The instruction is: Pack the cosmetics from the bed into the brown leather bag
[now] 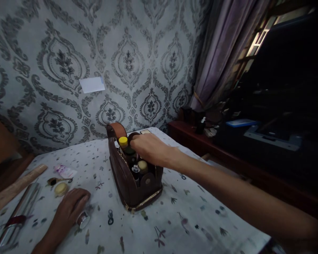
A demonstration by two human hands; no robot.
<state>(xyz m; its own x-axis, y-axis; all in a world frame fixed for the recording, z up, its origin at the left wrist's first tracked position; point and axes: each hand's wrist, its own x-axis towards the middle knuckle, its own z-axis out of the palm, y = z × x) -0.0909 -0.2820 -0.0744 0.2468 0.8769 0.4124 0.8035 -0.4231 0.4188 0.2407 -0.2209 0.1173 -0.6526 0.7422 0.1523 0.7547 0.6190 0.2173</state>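
A dark brown zippered bag (122, 176) stands open on the patterned white cloth, filled with bottles and jars, among them a yellow-capped one (123, 142) and a pale-lidded one (142, 165). My right hand (148, 146) reaches over the bag's far side, fingers curled down at its opening; what they hold, if anything, is hidden. On the cloth at the lower left rests my left hand (72, 204), its fingers curled, beside a small silver-capped item (83, 219). Whether it grips anything cannot be made out. Just beyond it lies a round cream-coloured item (61, 189).
At the left lie a silver tube-like item (19, 215), a long pinkish-brown item (18, 187) and a pink-and-white packet (65, 171). A dark red wooden surface (184, 135) borders the cloth on the right. Patterned wallpaper (127, 81) rises behind.
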